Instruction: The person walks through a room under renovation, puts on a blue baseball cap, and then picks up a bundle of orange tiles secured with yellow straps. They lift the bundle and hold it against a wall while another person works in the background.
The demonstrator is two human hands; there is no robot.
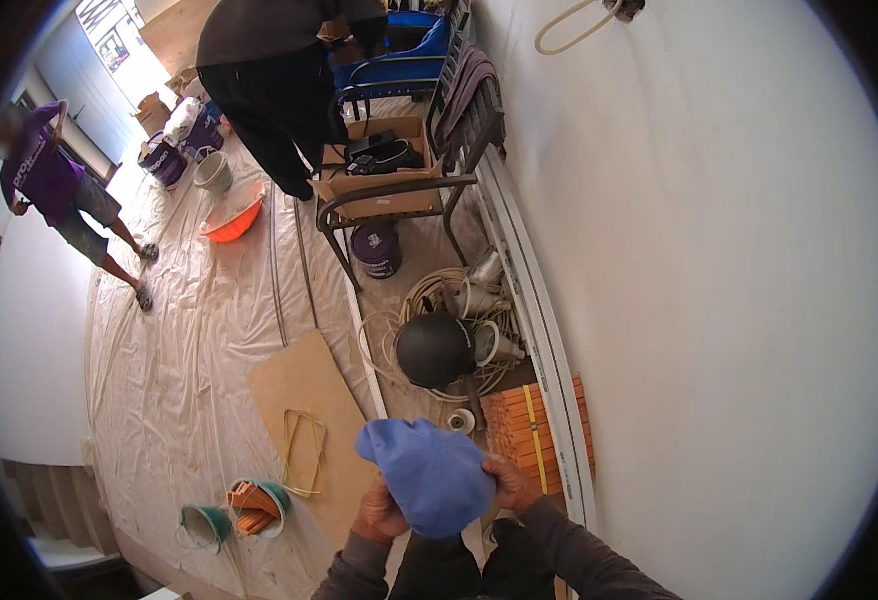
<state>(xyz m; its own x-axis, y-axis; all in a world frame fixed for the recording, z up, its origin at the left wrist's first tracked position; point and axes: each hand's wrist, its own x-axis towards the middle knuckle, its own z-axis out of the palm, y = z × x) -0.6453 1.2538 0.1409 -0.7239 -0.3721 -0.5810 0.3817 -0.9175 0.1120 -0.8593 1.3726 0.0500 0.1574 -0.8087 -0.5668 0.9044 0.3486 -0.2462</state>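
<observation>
At six o'clock in the view, a blue cloth cap (427, 478) is raised between two hands. Left hand (380, 514): partly curled at the cap's eight o'clock edge, fingers largely hidden. Right hand (512, 484): closed on the three o'clock edge. Judged stage: pick-up complete; release not yet done. Black helmet (435, 350): twelve o'clock from the cap, apart from both hands

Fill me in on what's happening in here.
The person wearing the camera holds a blue cloth cap, left hand and right hand gripping opposite sides. Beyond it, a rounded black object sits among coiled cable. Someone in dark clothes bends near a chair; another in purple stands at left.
</observation>
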